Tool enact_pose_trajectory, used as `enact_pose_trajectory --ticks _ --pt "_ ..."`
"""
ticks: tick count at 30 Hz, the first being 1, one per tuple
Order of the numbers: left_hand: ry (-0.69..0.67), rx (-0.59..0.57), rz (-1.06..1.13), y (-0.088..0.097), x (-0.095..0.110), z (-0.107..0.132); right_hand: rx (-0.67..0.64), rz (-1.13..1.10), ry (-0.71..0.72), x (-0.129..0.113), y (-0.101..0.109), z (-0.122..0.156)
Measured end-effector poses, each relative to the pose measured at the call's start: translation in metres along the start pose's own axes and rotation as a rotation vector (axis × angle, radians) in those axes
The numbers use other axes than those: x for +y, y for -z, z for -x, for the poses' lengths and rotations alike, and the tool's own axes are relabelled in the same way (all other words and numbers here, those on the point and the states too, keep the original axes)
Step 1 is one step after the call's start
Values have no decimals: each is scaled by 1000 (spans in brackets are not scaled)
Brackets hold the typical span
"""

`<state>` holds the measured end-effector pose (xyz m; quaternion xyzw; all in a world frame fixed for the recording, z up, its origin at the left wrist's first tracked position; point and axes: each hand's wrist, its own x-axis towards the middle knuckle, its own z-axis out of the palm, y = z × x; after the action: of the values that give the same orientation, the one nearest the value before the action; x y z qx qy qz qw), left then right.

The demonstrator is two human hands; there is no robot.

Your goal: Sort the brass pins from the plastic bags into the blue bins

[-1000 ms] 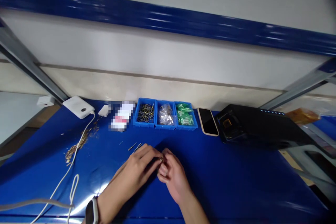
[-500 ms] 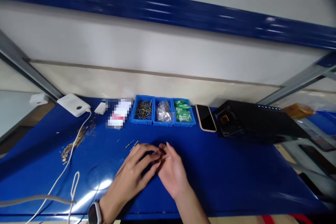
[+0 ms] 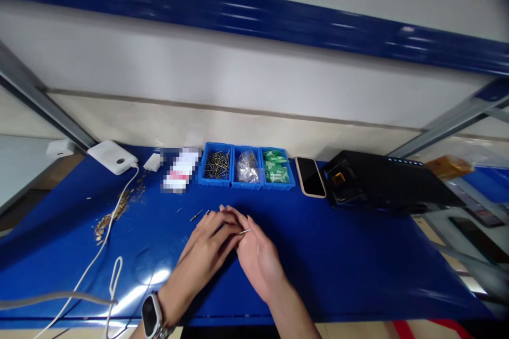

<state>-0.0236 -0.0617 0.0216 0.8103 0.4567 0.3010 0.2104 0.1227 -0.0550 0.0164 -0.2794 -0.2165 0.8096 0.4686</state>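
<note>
Since the earlier frame, the two hands have eased from a tight cluster into a flatter, more open pose, and a thin metal pin point(image 3: 244, 231) now shows clearly, poking out to the right from among the fingers at the centre of the frame. The left hand point(image 3: 202, 246), a smartwatch point(image 3: 150, 315) on its wrist, reaches across to touch the right hand point(image 3: 258, 262). The two grips are close together with the fingers nearly flat, but whether either is clamped on the pin cannot be told, as the fingers hide its other end. Just above the left hand, two more dark pins point(image 3: 196, 215) lie loose on the blue bench point(image 3: 358, 270), one partly hidden by the fingers. Along the back of the bench, three blue bins stand side by side: the left bin point(image 3: 201, 168) is well filled with pins, the middle one holds a clear plastic bag point(image 3: 246, 168), and the right one holds green packets point(image 3: 275, 165). Most pins remain in the bin, with only a few out. Toward the left, a scatter of small brass pieces point(image 3: 108, 220) lies beside a white cable point(image 3: 97, 257)
</note>
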Motion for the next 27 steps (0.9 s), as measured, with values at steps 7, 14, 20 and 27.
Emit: enact_pose_trajectory --ticks 7,14,20,27 --pt "-152 161 157 3 -1 4 492 318 52 20 16 4" --pt "-241 199 94 4 -7 10 368 -102 -10 26 -2 4" --pt "-273 140 -30 6 -10 12 376 294 211 23 -15 17" --pt "-112 229 291 2 -3 6 273 440 244 14 -9 24"
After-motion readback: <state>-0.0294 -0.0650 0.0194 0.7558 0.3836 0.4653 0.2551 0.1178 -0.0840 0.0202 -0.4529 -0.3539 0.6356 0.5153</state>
